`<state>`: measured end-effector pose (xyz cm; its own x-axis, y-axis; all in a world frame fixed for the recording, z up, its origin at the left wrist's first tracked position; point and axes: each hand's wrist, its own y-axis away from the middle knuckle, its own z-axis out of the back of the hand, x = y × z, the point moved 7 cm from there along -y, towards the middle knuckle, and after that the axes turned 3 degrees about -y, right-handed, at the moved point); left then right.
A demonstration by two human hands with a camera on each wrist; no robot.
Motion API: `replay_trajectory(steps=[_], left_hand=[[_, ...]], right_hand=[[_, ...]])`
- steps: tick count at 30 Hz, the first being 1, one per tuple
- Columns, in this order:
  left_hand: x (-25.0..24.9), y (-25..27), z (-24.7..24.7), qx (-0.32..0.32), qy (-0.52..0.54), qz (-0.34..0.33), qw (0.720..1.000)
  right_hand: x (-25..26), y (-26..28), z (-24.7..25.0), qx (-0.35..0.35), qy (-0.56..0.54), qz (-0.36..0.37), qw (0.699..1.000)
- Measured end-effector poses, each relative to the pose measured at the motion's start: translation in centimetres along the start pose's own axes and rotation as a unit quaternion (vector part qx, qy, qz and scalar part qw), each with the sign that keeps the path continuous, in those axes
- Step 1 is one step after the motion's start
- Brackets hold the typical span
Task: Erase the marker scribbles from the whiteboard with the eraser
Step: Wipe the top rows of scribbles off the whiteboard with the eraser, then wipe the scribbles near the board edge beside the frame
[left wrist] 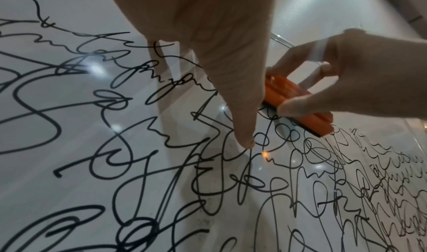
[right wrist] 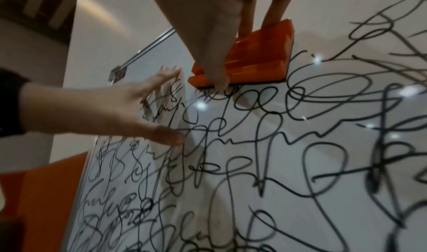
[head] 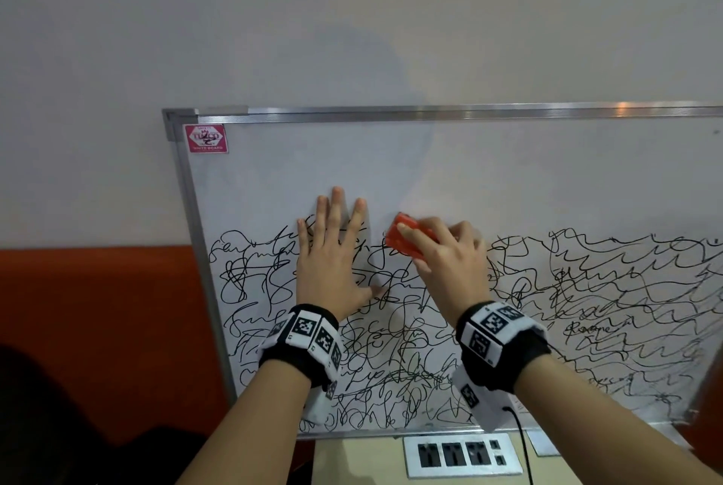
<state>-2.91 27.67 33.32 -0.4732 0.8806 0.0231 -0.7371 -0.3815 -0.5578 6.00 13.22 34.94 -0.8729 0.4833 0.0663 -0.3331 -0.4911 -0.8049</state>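
A metal-framed whiteboard (head: 508, 171) leans against the wall, its lower half covered in black marker scribbles (head: 587, 289); the upper half is white. My left hand (head: 332, 250) lies flat on the board with its fingers spread, the thumb tip (left wrist: 246, 140) touching the surface. My right hand (head: 450, 257) grips an orange eraser (head: 405, 242) and presses it on the top edge of the scribbles, just right of the left hand. In the wrist views the eraser (left wrist: 291, 98) (right wrist: 254, 58) sits pad-down on the board, held between thumb and fingers.
An orange panel (head: 98, 328) stands left of the board. Below the board's lower edge is a desk surface with a grey socket plate (head: 461, 453) and a black cable (head: 520, 441). A red label (head: 206, 138) marks the board's top left corner.
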Motion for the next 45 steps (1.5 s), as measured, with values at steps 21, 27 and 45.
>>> replay_trajectory(steps=[21,27,45], left_hand=[[-2.3,1.9,4.7,-0.163,0.067,-0.092,0.980],[1.1,3.5,4.2,-0.183,0.076,0.032,0.980],[-1.4,2.9,-0.6,-0.097,0.092,0.120,0.984]], right_hand=[[1.9,-1.7,2.4,0.089,-0.131,0.053,0.986],[-4.1,-4.4,4.4,0.064,-0.020,-0.017,0.998],[-6.8,-6.2,0.9,0.203,0.074,0.042,0.976]])
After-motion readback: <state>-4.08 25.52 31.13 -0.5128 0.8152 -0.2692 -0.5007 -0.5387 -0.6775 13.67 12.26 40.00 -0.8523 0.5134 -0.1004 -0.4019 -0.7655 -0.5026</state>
